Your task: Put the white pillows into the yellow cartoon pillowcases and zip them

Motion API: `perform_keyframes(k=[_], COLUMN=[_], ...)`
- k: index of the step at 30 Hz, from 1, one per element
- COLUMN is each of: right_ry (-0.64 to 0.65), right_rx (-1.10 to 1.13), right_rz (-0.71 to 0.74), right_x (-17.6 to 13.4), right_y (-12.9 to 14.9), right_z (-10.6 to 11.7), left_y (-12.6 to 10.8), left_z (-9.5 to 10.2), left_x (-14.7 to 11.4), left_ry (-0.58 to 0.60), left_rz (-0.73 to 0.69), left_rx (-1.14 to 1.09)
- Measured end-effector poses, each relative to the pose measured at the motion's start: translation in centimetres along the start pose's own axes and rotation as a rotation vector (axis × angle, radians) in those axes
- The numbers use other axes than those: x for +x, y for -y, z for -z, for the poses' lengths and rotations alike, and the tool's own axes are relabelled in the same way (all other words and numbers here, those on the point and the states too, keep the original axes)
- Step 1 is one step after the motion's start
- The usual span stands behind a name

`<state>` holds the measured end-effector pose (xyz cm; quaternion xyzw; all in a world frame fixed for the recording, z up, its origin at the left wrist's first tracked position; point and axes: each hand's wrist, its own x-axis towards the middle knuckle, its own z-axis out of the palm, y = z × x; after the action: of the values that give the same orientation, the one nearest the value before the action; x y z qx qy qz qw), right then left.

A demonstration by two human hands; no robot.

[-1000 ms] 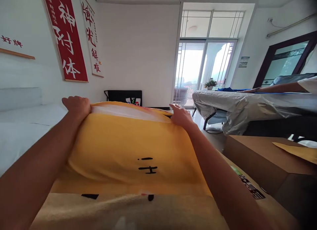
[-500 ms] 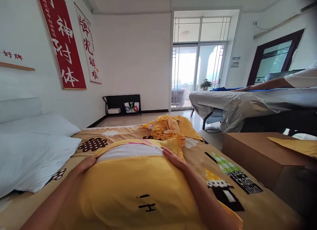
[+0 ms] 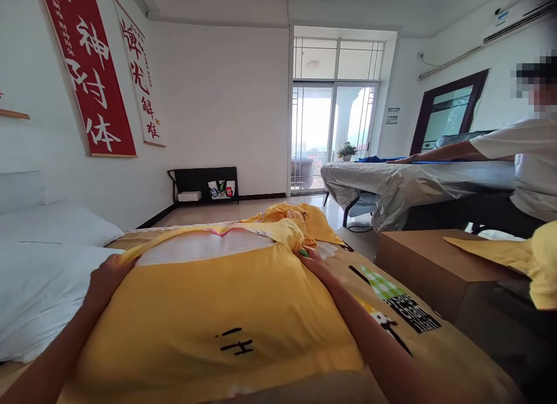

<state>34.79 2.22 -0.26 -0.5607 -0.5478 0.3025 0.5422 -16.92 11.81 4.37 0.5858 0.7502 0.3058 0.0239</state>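
In the head view, a yellow pillowcase (image 3: 209, 305) with black "Hi" lettering lies in front of me, filled by a white pillow (image 3: 183, 251) that shows at its open far end. My left hand (image 3: 112, 270) is closed on the left corner of the opening. At the opposite corner, my right hand (image 3: 312, 261) grips the pillowcase too, some fingers hidden by fabric. A bit of green shows at that hand's fingertips. Just beyond lies a bunched yellow cloth (image 3: 315, 221), also with black lettering.
White pillows (image 3: 47, 299) rest at the left on the patterned bedsheet (image 3: 452, 357). To the right stands a brown box (image 3: 418, 253) with yellow fabric (image 3: 483, 256) across it. Behind it, a person (image 3: 500, 145) reaches over a plastic-covered surface (image 3: 361, 175).
Both hands have closed on the pillowcase's opening and spread apart. The pillowcase is lifted and pulled wider at its far end. More of the co-worker shows at the right.
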Motion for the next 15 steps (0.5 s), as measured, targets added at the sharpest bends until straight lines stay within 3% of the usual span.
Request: perform_keyframes(k=[4,6,8,13,15], right_ry=[-0.122,-0.168,-0.18,-0.08,-0.07], right_rx=[0.024,0.061,0.063,-0.124,-0.122], right_rz=[0.316,0.449,0.431,0.075,0.051], right_x=[2.4,3.3,3.5,1.1,0.5], right_y=[5.7,6.4,4.6,-5.7,-8.1], right_z=[0.8,0.5,-0.6,-4.8,-5.4], left_y=[0.3,0.8,1.8,5.0,5.4], left_z=[5.7,5.9,3.7,-6.5,-8.6], left_x=[0.7,0.1,-1.2,-5.7,-6.6], left_ry=[-0.498,-0.587,-0.537,-0.18,-0.156], left_rz=[0.028,0.029,0.062,0.189,0.201], left_rx=[-0.223,-0.273,-0.262,-0.178,-0.204])
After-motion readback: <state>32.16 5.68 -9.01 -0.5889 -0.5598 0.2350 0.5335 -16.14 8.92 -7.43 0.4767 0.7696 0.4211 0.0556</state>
